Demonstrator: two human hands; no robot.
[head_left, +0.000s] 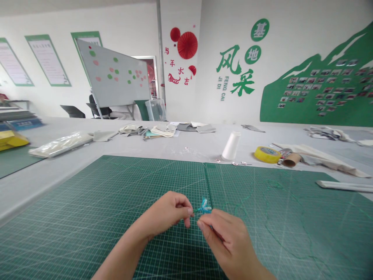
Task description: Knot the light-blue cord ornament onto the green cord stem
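Note:
Just above the cutting mats, a small blue-and-white crocheted flower [205,206] with a short green stem sits between my two hands. My left hand [170,212] is closed, thumb and index finger pinching the green stem from the left. On the right, my right hand [229,237] is pinched shut with its fingertips right beside the petals. Whatever lies between those fingertips is hidden. A thin green thread [303,217] trails in loose loops across the right-hand cutting mat [335,237].
Beyond the mats stand a white thread cone [231,146], a yellow tape roll [267,154] and a cardboard tube [291,160]. Fabric scraps [163,130] lie farther back. A plastic-wrapped packet [62,144] is at left, white strips [346,186] at right.

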